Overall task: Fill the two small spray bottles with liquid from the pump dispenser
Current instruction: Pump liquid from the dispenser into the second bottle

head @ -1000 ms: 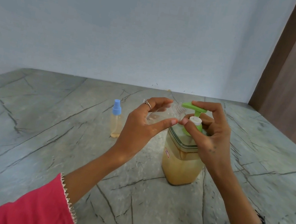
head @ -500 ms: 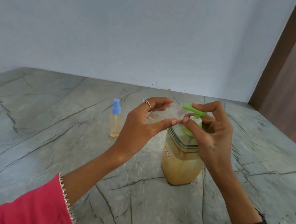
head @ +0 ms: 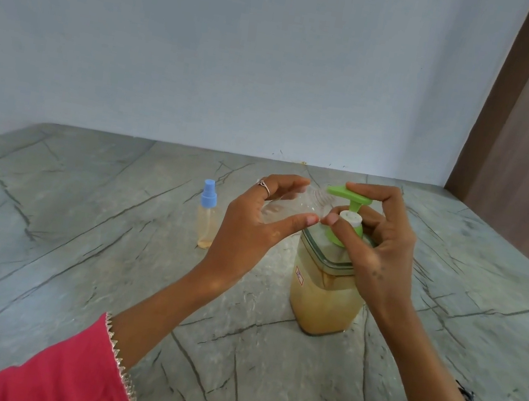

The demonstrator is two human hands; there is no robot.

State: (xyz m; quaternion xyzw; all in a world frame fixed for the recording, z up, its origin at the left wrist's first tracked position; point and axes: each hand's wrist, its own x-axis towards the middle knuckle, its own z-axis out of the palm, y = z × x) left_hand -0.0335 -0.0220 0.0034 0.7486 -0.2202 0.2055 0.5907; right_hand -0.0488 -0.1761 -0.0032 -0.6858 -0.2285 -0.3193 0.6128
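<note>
Clear bottle (head: 284, 208) gripped by left hand (head: 251, 229); right hand (head: 377, 242) grips green pump (head: 349, 200) — nozzle at bottle's mouth.

Both forearms reach forward, the left hand (head: 253, 219) and right hand (head: 378, 239) raised close together, fingers curled, thumbs nearly touching.

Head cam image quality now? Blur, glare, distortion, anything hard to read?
Head view: soft, even light, faint shadows on the countertop, no glare; the wide lens bends its far edge; slightly soft overall. The clear bottle in the left hand barely reads; its fill level cannot be told.
</note>
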